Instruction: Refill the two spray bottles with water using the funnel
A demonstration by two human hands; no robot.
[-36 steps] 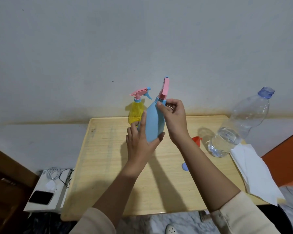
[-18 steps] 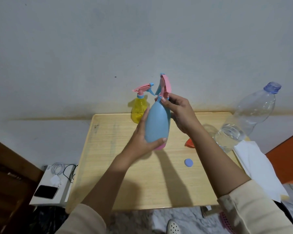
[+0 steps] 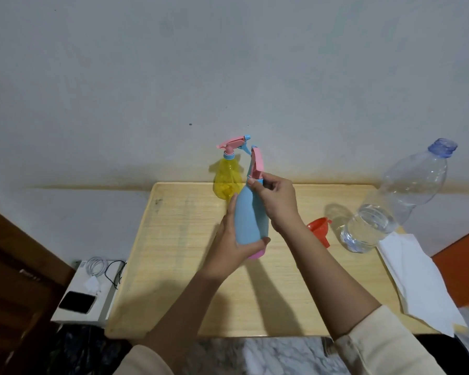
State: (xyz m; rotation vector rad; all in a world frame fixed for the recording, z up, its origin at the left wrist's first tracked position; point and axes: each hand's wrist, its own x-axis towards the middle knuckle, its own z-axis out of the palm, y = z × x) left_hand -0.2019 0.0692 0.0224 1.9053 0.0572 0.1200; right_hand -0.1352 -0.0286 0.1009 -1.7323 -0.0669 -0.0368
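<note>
A blue spray bottle [image 3: 248,217] with a pink base stands near the middle of the wooden table [image 3: 184,266]. My left hand [image 3: 229,244] wraps its lower body. My right hand [image 3: 275,201] grips the collar under its pink spray head [image 3: 256,161]. Behind it, at the table's far edge, a yellow spray bottle [image 3: 225,180] with a pink and blue trigger stands upright. An orange funnel [image 3: 320,230] lies on its side to the right. Beside the funnel stands a large clear water bottle [image 3: 390,207], uncapped and about a third full.
A white paper towel [image 3: 417,280] hangs over the table's right edge. Left of the table, a low white box [image 3: 79,301] holds a phone, a charger and cables. A wall runs right behind the table. Dark wooden furniture [image 3: 16,280] is at far left.
The blue bottle now stands lower, with its pink base near the tabletop. My right hand has shifted on the collar and the spray head has turned. The small blue cap on the table is now hidden.
</note>
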